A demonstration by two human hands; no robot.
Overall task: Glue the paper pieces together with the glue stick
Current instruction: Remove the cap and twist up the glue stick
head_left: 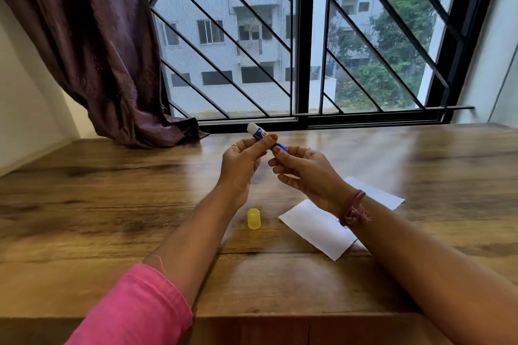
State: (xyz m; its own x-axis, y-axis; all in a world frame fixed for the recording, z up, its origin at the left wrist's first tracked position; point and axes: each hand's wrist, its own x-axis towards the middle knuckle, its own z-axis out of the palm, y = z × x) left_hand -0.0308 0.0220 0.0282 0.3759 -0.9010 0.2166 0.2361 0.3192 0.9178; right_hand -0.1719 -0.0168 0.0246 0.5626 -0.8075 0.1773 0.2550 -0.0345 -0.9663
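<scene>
The blue-labelled plastic glue stick [266,139] is held up above the brown wood-grain table [112,190], between both hands, its long axis slanting from the exposed white glue tip at upper left, toward the window, down to the base at lower right. The left hand [241,165] pinches the barrel near its middle with thumb and fingers; the right hand [302,169] pinches the base end, probably to twist the glue out. The stick's small translucent yellow cap [254,218] stands on the table below the left wrist. The white rectangular paper pieces [322,230] lie flat on the table beneath the right wrist, so they are down and to the right of the stick, nearer the right hand; the glue tip points away from them and, I judge, must swing down and rightward to reach them.
</scene>
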